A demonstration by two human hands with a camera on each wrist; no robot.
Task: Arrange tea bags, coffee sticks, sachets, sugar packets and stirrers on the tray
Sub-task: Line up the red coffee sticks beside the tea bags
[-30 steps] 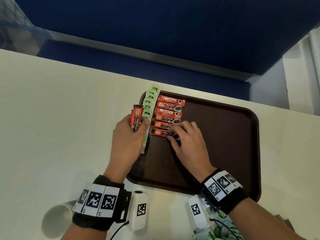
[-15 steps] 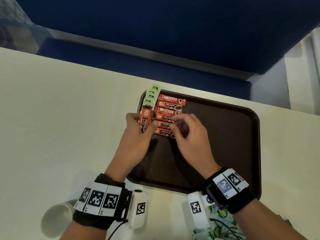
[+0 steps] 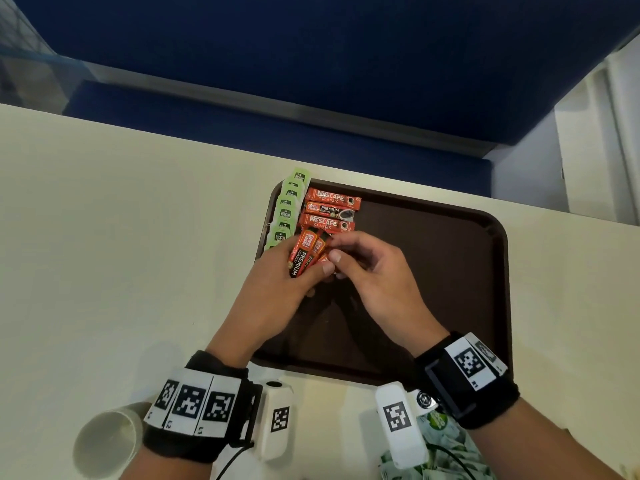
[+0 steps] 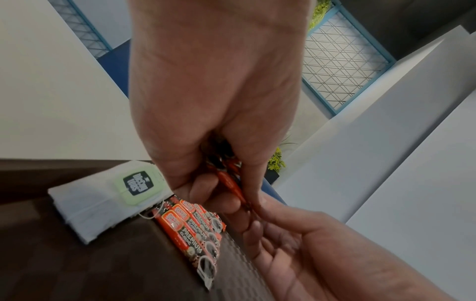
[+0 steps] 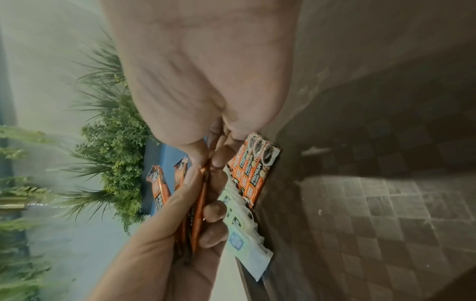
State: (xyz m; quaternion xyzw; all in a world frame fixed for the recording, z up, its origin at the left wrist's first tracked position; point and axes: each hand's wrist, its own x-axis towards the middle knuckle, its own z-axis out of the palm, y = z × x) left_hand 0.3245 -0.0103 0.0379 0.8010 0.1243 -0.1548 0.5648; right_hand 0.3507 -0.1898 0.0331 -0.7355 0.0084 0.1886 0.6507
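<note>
the left hand (image 3: 273, 292) is curled round a small bunch of orange coffee sticks (image 3: 304, 252), held upright-tilted above the tray's upper-left part, thumb on one side and fingers (image 5: 213, 211) wrapped on the other. the right hand (image 3: 374, 275) sits just beside it at 3 o'clock, its thumb and forefinger pinching the edge of one stick in that bunch, the other fingers loosely bent; the two hands touch at the fingertips. beneath them lies the dark brown tray (image 3: 450, 271) on the pale table (image 3: 121, 220). at the tray's 11 o'clock corner a column of green-tagged tea bags (image 3: 287, 211) runs along the left rim, the topmost one overhanging the far edge. just to the right of that column, touching it, lies a row of orange coffee sticks laid flat (image 3: 330, 211), stacked one below another toward the hands; the hands cover the nearer end of this row, so how many lie there cannot be told from the head view. the left wrist view shows the flat row (image 4: 195, 230) directly under the held bunch with a white tea bag (image 4: 103, 195) next to it. off the tray, at 7 o'clock on the table, a white paper cup (image 3: 107, 441) lies on its side, and at 5 o'clock a heap of green-and-white sachets (image 3: 446, 452) is partly hidden by the right wrist band.
</note>
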